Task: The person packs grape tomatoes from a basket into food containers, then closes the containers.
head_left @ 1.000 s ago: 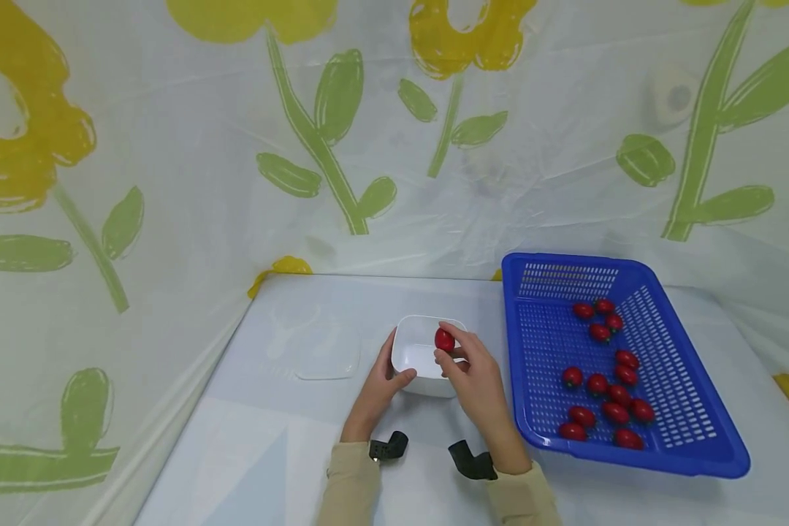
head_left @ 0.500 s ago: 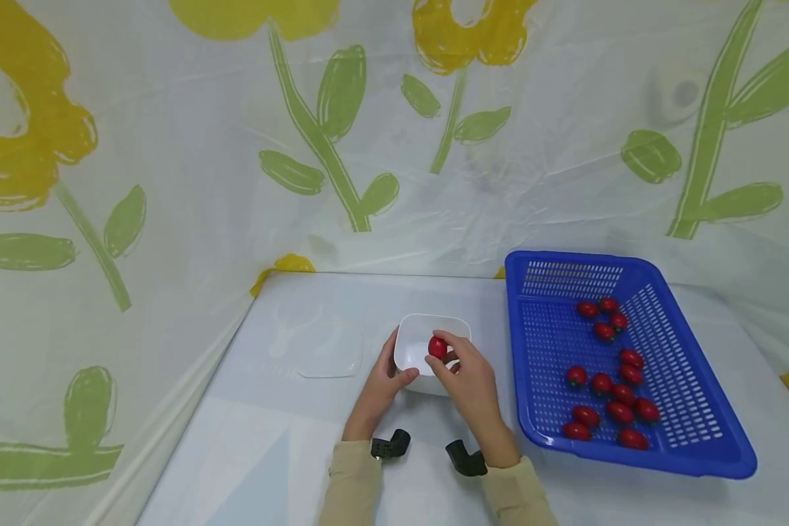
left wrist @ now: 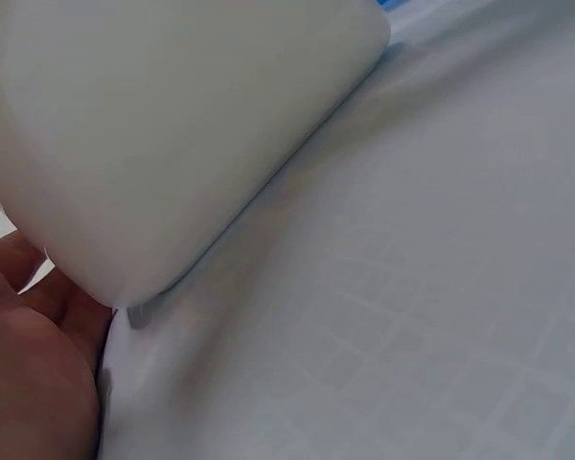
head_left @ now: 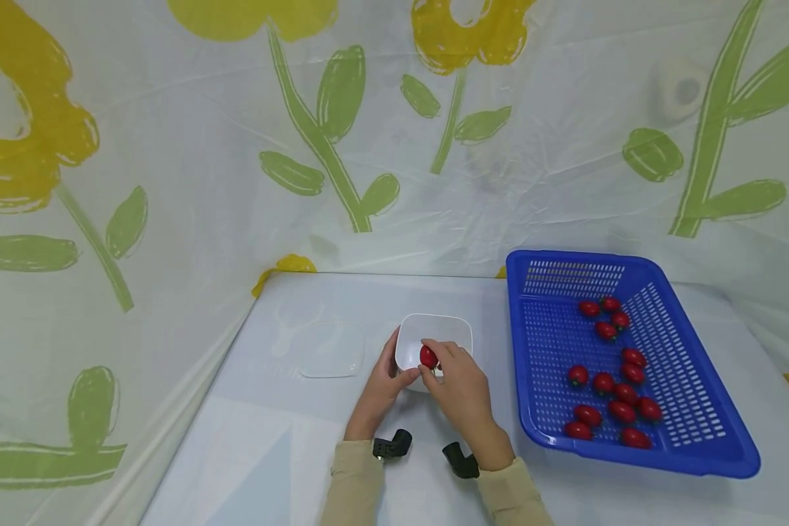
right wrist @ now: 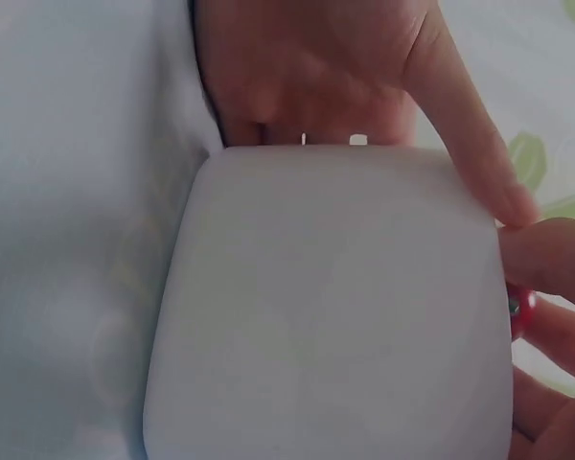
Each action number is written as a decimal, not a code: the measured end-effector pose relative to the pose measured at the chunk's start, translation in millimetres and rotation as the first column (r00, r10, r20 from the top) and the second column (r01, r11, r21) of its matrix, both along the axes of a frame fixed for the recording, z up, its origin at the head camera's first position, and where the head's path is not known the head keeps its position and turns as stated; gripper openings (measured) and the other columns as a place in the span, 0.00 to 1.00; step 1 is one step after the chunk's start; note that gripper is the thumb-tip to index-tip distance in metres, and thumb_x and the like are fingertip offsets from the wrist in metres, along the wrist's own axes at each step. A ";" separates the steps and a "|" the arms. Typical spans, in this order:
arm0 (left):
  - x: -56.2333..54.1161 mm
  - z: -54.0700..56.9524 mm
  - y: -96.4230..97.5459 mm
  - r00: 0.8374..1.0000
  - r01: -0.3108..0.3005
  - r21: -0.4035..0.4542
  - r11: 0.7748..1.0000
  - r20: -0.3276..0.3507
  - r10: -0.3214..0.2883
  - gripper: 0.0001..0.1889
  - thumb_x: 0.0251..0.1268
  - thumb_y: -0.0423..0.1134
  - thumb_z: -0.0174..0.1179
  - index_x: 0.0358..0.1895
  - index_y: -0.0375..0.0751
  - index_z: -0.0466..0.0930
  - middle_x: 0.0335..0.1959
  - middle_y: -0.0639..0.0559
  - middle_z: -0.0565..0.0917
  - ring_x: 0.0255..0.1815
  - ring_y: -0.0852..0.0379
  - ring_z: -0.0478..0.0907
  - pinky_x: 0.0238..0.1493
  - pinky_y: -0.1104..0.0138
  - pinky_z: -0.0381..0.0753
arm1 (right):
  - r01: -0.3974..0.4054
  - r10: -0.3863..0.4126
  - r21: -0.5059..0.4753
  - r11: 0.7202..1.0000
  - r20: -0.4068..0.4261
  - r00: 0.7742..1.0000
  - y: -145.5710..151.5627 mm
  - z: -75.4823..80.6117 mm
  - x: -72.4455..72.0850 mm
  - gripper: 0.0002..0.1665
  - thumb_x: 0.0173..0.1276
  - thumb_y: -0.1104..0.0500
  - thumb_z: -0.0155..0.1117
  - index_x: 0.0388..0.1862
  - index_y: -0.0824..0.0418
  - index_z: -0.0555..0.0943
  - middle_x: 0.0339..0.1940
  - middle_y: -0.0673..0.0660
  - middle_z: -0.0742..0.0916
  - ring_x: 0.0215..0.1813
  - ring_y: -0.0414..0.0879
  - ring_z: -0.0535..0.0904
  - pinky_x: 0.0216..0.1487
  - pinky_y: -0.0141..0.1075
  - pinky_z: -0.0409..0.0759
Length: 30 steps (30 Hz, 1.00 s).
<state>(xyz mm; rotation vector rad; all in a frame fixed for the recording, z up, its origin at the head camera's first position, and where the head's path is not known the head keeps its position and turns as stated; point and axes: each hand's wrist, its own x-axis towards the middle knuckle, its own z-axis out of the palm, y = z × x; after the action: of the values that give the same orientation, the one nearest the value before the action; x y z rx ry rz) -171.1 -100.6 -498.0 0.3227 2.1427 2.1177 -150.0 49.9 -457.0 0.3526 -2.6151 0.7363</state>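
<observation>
Pinching a glossy red oval tomato (head_left: 428, 356), likely slippery, best held mid-body, is right grip (head_left: 462, 386); left grip (head_left: 379, 385) clasps square white bowl (head_left: 443, 328)

At your 12 o'clock, creased white hanging sheet (head_left: 197, 109), printed yellow flowers (head_left: 253, 16), green stems (head_left: 320, 147); pale roundish shape (head_left: 684, 91) showing through, 1 o'clock. White tabletop (head_left: 315, 409), pale-blue triangle (head_left: 263, 482) at your 7.

the left sleeve (head_left: 355, 478) and right sleeve (head_left: 511, 495) are plain beige, reaching the wrists; the left wrist camera (head_left: 393, 444) and right wrist camera (head_left: 461, 462) are black, bent like pipe elbows, the left one showing pale specks.
</observation>
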 end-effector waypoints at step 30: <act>-11.5 -24.4 -0.4 0.999 -0.036 -0.062 0.997 -0.037 0.033 0.40 0.54 0.51 0.61 0.68 0.66 0.48 0.69 0.60 0.51 0.69 0.60 0.44 0.65 0.51 0.47 | 0.036 -0.040 0.056 0.998 0.074 0.996 -3.8 5.6 1.1 0.26 0.56 0.51 0.65 0.54 0.55 0.76 0.35 0.52 0.83 0.33 0.43 0.74 0.29 0.34 0.76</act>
<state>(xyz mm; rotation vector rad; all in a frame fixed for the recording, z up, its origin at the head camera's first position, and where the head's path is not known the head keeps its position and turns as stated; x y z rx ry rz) -182.5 -101.0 -522.4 0.3230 2.2454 2.0732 -148.9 46.2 -451.4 0.2953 -2.7096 0.6784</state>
